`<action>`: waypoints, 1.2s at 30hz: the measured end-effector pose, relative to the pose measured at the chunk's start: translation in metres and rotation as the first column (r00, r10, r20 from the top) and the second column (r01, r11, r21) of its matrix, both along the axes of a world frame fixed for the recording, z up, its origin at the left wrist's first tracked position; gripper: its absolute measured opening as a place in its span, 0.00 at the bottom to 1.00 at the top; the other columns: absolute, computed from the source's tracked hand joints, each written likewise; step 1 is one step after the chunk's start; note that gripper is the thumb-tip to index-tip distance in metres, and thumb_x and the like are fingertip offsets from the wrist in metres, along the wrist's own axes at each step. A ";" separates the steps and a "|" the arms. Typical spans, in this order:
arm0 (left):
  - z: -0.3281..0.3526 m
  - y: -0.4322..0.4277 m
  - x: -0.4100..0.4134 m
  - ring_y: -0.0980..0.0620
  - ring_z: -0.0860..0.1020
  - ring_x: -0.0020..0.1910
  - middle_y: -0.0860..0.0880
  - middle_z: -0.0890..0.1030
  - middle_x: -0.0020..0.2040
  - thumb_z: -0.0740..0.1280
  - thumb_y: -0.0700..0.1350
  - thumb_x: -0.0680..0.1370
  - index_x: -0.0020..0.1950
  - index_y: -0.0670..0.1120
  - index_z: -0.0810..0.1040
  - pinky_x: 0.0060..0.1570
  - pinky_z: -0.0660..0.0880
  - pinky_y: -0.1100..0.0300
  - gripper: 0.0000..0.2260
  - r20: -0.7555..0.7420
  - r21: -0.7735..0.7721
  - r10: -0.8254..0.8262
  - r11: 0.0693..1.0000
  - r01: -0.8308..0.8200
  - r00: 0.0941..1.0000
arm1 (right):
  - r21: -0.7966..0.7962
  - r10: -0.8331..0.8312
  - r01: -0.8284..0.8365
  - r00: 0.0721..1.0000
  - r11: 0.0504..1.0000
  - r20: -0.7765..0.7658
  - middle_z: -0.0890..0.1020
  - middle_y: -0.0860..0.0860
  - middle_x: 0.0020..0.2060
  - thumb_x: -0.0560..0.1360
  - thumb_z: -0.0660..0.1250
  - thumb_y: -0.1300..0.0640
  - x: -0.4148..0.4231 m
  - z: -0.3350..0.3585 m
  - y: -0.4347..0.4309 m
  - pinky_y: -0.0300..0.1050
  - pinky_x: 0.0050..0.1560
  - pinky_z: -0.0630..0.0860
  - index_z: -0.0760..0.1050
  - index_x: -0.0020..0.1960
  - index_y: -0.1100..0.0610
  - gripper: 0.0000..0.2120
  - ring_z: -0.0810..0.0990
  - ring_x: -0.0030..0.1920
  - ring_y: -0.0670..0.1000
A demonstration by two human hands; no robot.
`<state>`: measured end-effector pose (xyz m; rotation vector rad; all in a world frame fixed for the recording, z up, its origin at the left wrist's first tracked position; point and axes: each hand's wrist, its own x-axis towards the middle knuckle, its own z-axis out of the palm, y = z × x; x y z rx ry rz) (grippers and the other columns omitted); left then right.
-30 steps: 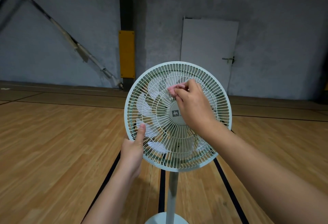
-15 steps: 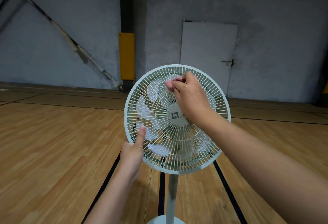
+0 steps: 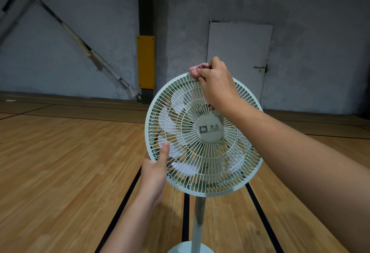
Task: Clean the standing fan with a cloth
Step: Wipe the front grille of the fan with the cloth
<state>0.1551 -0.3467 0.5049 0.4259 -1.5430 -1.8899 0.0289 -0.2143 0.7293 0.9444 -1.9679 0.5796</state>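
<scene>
Right arm enters from the lower right, forearm stretched up and across the front of the standing fan [image 3: 202,158]. The right hand [image 3: 217,86] sits at the top of the guard with its back to the camera and its fingers curled, pinching a small pink cloth [image 3: 195,70] against the upper rim. Part of the cloth bunches out past the fingertips on the left; a scrap of pink also shows under the heel of the hand.

Left forearm rises from the bottom edge. The left hand [image 3: 154,174] clasps the guard's lower-left rim, with the thumb laid straight up the front of the wires and the fingers hidden behind.

The fan stands straight ahead on a wooden floor [image 3: 60,172], between two black floor lines. Its head is tilted, the face turned up toward the camera. It has a pale green round guard of thin radial wires crossed by a few concentric rings, with white blades behind them. The pole [image 3: 197,218] runs down to a round base [image 3: 180,248] cut off by the frame's bottom edge. The centre badge [image 3: 210,129] is grey-green, bears a small camel mark and reads CAMEL.
</scene>
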 end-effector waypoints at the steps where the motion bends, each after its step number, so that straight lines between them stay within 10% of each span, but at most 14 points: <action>1: 0.000 0.001 0.001 0.40 0.87 0.55 0.47 0.89 0.53 0.71 0.82 0.64 0.59 0.51 0.86 0.62 0.82 0.36 0.39 0.001 -0.008 0.002 1.000 -0.002 1.000 | -0.007 0.008 -0.008 1.000 1.000 0.005 0.73 0.53 0.54 0.84 0.67 0.56 0.001 -0.005 0.003 0.51 0.53 0.76 0.82 0.57 0.64 0.11 0.72 0.55 0.53; 9: 0.002 0.004 0.003 0.39 0.87 0.56 0.42 0.89 0.54 0.72 0.81 0.65 0.57 0.52 0.87 0.63 0.81 0.33 0.37 -0.004 -0.014 -0.019 1.000 0.019 1.000 | -0.082 0.108 -0.094 0.977 0.992 0.186 0.71 0.48 0.47 0.85 0.65 0.51 0.021 -0.046 0.030 0.49 0.45 0.75 0.74 0.50 0.56 0.09 0.73 0.47 0.49; 24: 0.004 0.010 0.007 0.47 0.83 0.63 0.47 0.86 0.62 0.67 0.84 0.64 0.69 0.50 0.79 0.67 0.79 0.37 0.47 0.034 -0.071 0.047 0.997 -0.045 0.998 | 0.064 0.039 -0.040 0.999 0.997 0.010 0.71 0.53 0.57 0.83 0.65 0.59 0.041 -0.081 0.056 0.50 0.45 0.80 0.78 0.65 0.59 0.11 0.72 0.54 0.52; 30: 0.004 0.011 0.007 0.55 0.81 0.65 0.58 0.81 0.68 0.61 0.84 0.68 0.81 0.56 0.64 0.61 0.80 0.52 0.49 -0.011 -0.161 0.109 0.981 -0.109 0.994 | -0.092 0.079 -0.069 0.990 0.993 0.113 0.69 0.46 0.54 0.86 0.61 0.49 0.012 -0.045 0.039 0.40 0.46 0.75 0.78 0.65 0.53 0.13 0.71 0.49 0.43; 33: 0.002 0.009 0.006 0.69 0.82 0.54 0.71 0.83 0.56 0.61 0.79 0.74 0.77 0.60 0.65 0.45 0.77 0.73 0.38 -0.034 -0.200 0.118 0.972 -0.123 0.992 | -0.090 0.042 -0.035 0.997 0.995 0.071 0.67 0.47 0.54 0.85 0.63 0.52 -0.001 -0.024 0.034 0.41 0.47 0.72 0.78 0.65 0.55 0.12 0.70 0.52 0.48; 36: 0.002 0.007 0.004 0.71 0.82 0.51 0.73 0.83 0.54 0.61 0.75 0.76 0.72 0.62 0.69 0.38 0.78 0.74 0.28 -0.055 -0.197 0.107 0.973 -0.116 0.993 | -0.079 -0.021 0.025 0.998 0.997 0.051 0.66 0.49 0.55 0.84 0.64 0.57 -0.012 -0.012 0.029 0.49 0.49 0.76 0.79 0.65 0.56 0.11 0.69 0.54 0.50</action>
